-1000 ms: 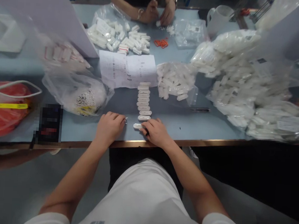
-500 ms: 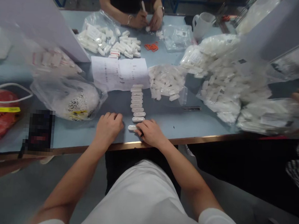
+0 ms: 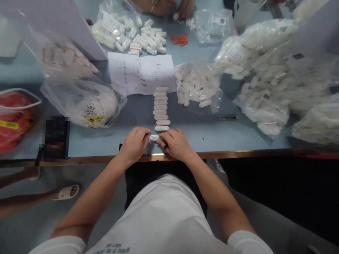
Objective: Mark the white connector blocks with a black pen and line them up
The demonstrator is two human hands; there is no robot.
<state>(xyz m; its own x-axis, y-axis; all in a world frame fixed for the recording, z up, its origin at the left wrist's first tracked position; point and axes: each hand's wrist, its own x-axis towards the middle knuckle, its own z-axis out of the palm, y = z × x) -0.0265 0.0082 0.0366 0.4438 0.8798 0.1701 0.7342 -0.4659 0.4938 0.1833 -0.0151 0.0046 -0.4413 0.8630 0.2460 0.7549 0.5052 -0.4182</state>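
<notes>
A small white plastic connector [image 3: 156, 138] lies on the blue table near its front edge. My left hand [image 3: 135, 144] and my right hand [image 3: 177, 144] both pinch it, one at each end, fingers curled. Just beyond it a straight row of several like connectors [image 3: 161, 107] runs away from me toward a printed sheet of paper [image 3: 141, 74].
Clear bags of white parts [image 3: 198, 87] crowd the right half. A bag with a patterned thing [image 3: 92, 105] and a red bag [image 3: 1, 121] lie left, beside a dark blurred object [image 3: 55, 138]. Another person's hands [image 3: 175, 5] work at the far edge, near loose parts [image 3: 129, 35] and a mug [image 3: 247, 10].
My left hand has moved right from the bare table and now meets the connector that my right hand held. The view has shifted a little.
</notes>
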